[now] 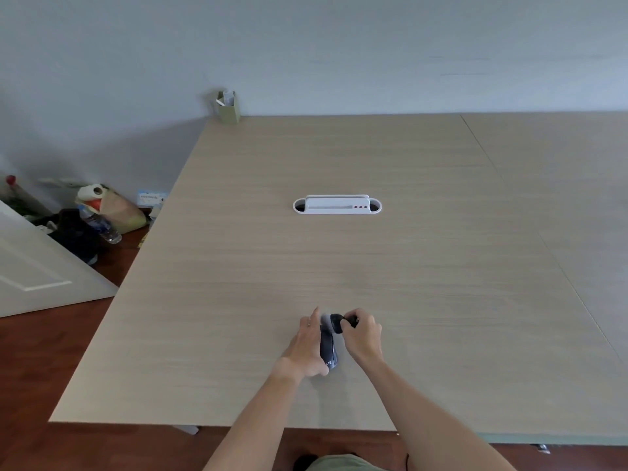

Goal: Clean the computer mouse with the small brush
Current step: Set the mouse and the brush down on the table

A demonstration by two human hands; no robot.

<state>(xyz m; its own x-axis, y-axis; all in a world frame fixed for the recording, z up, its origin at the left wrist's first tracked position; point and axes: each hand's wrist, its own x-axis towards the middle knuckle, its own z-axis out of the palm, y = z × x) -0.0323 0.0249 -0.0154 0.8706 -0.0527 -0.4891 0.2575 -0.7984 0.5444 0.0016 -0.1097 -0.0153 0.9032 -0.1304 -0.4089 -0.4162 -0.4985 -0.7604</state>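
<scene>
Two hands work a dark computer mouse (328, 348) near the front edge of a pale wood-grain surface (373, 260).

The left hand (306, 348) has its fingers wrapped around the mouse, which is tipped on its side; the right hand (362, 334) pinches a small black brush (339, 322) against the mouse's far end. Bare tabletop stretches far, left and right. A white oval cable grommet (337, 205) sits mid-surface, and a green pen holder (228, 107) stands at the far left corner.
</scene>
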